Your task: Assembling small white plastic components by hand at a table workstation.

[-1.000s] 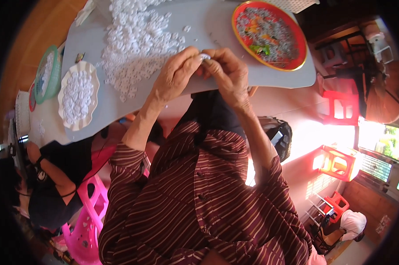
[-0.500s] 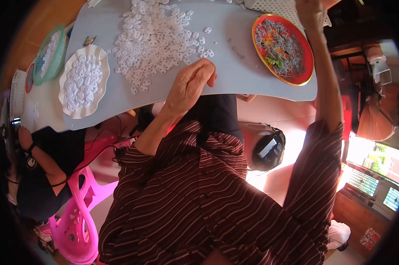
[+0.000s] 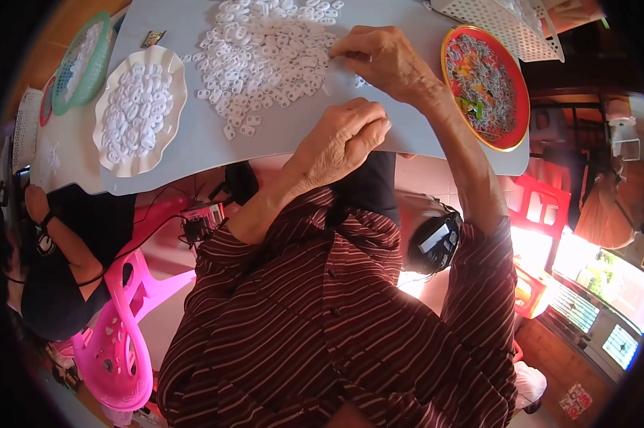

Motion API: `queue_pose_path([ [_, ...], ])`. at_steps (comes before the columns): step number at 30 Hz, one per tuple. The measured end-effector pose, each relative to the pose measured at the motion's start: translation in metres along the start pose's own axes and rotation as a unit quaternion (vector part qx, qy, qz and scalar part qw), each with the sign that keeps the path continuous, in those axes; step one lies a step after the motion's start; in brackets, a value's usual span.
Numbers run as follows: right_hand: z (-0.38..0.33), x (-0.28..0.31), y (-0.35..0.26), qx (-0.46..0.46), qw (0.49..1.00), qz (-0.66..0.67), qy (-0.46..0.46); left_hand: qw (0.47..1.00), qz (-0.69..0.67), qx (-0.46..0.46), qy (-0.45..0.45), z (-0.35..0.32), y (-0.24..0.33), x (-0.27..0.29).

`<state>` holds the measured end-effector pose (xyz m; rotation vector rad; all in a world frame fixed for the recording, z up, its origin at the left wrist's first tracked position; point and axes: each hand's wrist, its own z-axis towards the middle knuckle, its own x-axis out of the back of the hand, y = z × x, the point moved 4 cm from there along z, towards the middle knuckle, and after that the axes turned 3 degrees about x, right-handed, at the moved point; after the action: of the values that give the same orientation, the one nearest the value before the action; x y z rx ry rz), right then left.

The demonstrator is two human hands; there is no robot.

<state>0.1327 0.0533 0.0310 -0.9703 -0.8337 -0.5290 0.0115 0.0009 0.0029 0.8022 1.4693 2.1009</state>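
My left hand (image 3: pixel 339 141) is curled closed just over the near table edge, thumb against the bent fingers; anything inside it is hidden. Beyond it, my right hand (image 3: pixel 392 63) reaches in from the right with its fingertips pinched at the right side of a heap of small white plastic pieces (image 3: pixel 265 68). These flat pieces have two holes each. Whatever the right fingertips grip is too small to make out. A few loose white pieces (image 3: pixel 361 81) lie under the right hand.
Left of the heap stands a scalloped white dish (image 3: pixel 180 82) of white pieces, with a green basket (image 3: pixel 102 53) farther left. A red plate (image 3: pixel 519 96) of small grey metal parts sits right, near a white perforated basket (image 3: pixel 525 36). Another person's arm (image 3: pixel 69 246) shows at left.
My right hand has come from the white basket at far right to the heap's right side. My left hand has shifted slightly right and nearer, still closed. The view has shifted a little.
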Motion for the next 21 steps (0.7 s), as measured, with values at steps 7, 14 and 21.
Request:
queue_pose_path([
  [7,0.012,0.004,0.009,-0.039,0.997,-0.005,0.063,1.0,-0.019,-0.001,0.006,-0.002,0.003,0.0],
  [14,0.041,-0.007,0.008,0.03,0.996,-0.042,0.079,1.0,-0.005,-0.002,0.007,-0.001,0.005,0.0],
  [21,0.039,0.004,0.009,-0.004,0.999,0.033,0.002,1.0,-0.01,-0.011,0.002,-0.001,0.002,0.0],
])
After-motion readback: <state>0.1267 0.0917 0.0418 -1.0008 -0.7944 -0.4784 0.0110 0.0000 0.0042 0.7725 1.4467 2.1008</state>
